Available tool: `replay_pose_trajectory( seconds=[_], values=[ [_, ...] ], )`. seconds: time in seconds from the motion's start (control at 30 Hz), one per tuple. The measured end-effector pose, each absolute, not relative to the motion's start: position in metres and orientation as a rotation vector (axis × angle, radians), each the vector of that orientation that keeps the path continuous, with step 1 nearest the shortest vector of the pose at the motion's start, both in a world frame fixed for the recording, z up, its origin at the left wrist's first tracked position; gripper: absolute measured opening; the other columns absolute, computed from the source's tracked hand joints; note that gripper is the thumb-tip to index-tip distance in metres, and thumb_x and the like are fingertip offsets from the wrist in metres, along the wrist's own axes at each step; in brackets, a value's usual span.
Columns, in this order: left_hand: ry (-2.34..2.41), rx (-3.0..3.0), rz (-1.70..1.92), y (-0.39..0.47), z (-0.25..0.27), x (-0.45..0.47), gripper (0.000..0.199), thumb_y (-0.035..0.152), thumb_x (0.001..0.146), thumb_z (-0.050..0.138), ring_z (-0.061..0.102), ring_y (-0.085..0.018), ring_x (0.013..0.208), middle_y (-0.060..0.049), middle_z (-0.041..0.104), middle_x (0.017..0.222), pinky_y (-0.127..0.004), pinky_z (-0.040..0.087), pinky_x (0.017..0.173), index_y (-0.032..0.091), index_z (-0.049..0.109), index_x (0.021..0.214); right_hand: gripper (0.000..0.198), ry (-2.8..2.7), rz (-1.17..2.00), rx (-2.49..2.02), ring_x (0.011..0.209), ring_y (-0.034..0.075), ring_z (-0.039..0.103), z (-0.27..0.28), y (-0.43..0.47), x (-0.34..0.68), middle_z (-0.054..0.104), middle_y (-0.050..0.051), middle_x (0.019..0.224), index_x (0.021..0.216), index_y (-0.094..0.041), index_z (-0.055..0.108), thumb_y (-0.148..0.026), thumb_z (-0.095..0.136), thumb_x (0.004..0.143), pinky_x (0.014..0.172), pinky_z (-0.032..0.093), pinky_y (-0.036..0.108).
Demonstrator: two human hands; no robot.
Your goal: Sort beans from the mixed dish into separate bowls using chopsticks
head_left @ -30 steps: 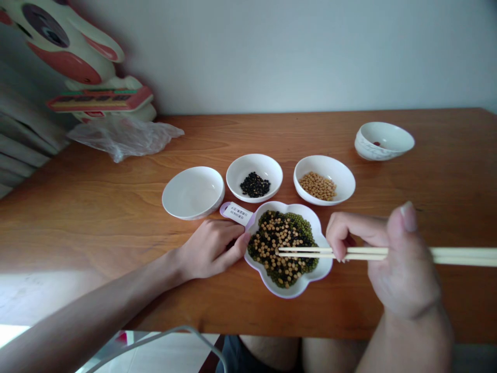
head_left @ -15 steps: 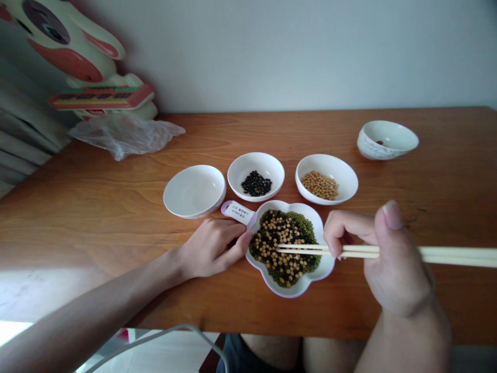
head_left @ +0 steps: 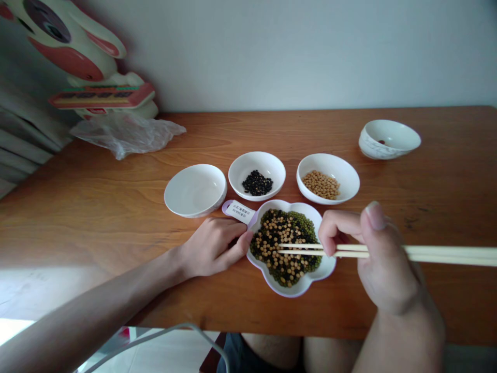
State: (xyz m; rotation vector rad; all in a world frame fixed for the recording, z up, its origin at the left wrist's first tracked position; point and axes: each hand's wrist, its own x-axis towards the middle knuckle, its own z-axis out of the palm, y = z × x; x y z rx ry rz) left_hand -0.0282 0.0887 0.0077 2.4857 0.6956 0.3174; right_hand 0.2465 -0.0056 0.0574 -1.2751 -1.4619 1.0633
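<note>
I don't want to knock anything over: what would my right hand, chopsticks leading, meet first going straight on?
Probably the mixed beans in the flower-shaped dish; the chopsticks in your right hand point across them. Whether the sticks touch them is unclear.

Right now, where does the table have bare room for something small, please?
Bare wood shows between the left forearm, the plastic bag and the leftmost white bowl; also between the right hand and the patterned bowl. Crowded: the middle, where three white bowls stand close behind the flower-shaped dish.
</note>
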Motion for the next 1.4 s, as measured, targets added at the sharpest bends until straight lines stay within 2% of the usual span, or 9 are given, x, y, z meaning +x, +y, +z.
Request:
replay_pose_trajectory(
  seconds=[0.57, 0.93, 1.4],
  values=[
    [0.688, 2.488, 0.334, 0.0878, 0.0089, -0.0300, 0.037, 0.029, 0.108, 0.039, 0.048, -0.012, 0.059, 0.000, 0.056, 0.067, -0.030, 0.037, 0.061, 0.020, 0.044, 0.073, 0.078, -1.454, 1.085, -1.304, 0.061, 0.019, 0.049, 0.0561, -0.0060, 0.2490, 0.051, 0.003, 0.061, 0.064, -0.022, 0.052, -0.070, 0.008, 0.105, 0.061, 0.032, 0.036],
    [0.683, 2.503, 0.348, 0.0886, 0.0085, -0.0290, 0.037, 0.028, 0.108, 0.040, 0.048, -0.013, 0.059, 0.000, 0.057, 0.067, -0.030, 0.038, 0.060, 0.020, 0.046, 0.073, 0.078, -1.405, 1.039, -1.318, 0.058, 0.019, 0.051, 0.0561, -0.0020, 0.2459, 0.054, 0.005, 0.058, 0.060, -0.022, 0.055, -0.073, 0.017, 0.104, 0.059, 0.032, 0.036],
    [0.677, 2.504, 0.343, 0.0893, 0.0076, -0.0312, 0.037, 0.030, 0.109, 0.038, 0.045, -0.013, 0.059, 0.001, 0.054, 0.067, -0.030, 0.035, 0.061, 0.021, 0.042, 0.073, 0.081, -1.353, 0.940, -1.301, 0.058, 0.021, 0.049, 0.0549, -0.0059, 0.2558, 0.053, 0.006, 0.056, 0.056, -0.023, 0.058, -0.072, 0.016, 0.104, 0.059, 0.030, 0.039]
  ],
)
